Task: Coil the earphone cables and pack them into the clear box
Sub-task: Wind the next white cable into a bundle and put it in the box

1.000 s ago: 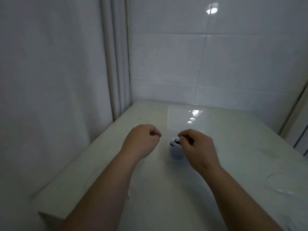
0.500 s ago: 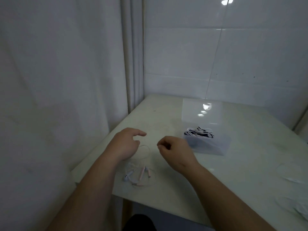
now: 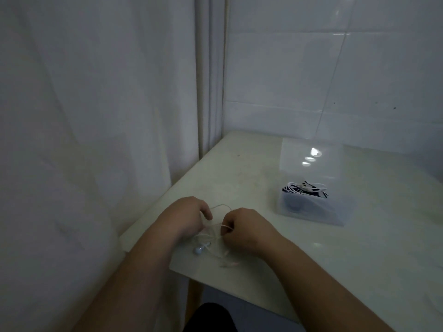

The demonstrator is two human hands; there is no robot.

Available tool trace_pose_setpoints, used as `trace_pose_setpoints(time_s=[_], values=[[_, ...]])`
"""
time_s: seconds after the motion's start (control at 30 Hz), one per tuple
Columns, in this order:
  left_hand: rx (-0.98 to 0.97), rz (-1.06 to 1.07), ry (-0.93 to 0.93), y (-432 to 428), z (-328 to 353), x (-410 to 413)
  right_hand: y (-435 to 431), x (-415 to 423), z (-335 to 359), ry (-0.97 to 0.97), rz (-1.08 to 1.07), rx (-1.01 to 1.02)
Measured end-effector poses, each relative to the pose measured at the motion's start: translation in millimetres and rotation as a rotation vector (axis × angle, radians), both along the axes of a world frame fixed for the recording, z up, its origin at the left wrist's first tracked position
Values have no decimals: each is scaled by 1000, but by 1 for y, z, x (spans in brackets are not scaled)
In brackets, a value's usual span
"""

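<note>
A pale pink earphone cable point(image 3: 217, 225) lies near the table's front left corner, with an earbud point(image 3: 199, 249) and pink ends point(image 3: 229, 263) trailing below it. My left hand point(image 3: 185, 218) pinches the cable on its left. My right hand point(image 3: 244, 227) pinches it on its right, and a loop of cable arches between them. The clear box point(image 3: 311, 207) stands open to the right, its lid up behind it. Coiled white and black earphone cables point(image 3: 304, 189) rest inside it.
The pale table point(image 3: 347, 248) sits in a corner, with a white curtain point(image 3: 96, 116) on the left and a tiled wall point(image 3: 335, 68) behind. The table's front edge runs just below my hands. A dark shape point(image 3: 208, 317) shows under the table.
The view swung left and down. Both hands left the box, came to the front left corner and closed on the pink cable.
</note>
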State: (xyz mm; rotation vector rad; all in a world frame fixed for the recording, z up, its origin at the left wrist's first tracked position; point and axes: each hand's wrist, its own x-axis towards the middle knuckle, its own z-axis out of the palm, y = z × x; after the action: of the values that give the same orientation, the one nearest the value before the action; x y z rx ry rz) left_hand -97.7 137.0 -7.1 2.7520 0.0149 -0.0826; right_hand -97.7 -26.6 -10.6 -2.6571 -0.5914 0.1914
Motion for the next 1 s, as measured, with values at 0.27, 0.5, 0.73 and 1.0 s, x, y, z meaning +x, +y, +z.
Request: trace_pose_setpoints(time_s=[0.27, 0.5, 0.73, 1.0], values=[[-20, -166, -77, -62, 4, 24, -69, 18, 18, 16, -68, -134], [-36, -350, -71, -138, 10, 48, -134, 33, 27, 135, -228, -284], [-9, -372, -145, -175, 3, 55, -167, 51, 32, 464, -421, -412], [-4, -327, -166, -165, 3, 75, -165, 54, 7, 106, -361, -44]])
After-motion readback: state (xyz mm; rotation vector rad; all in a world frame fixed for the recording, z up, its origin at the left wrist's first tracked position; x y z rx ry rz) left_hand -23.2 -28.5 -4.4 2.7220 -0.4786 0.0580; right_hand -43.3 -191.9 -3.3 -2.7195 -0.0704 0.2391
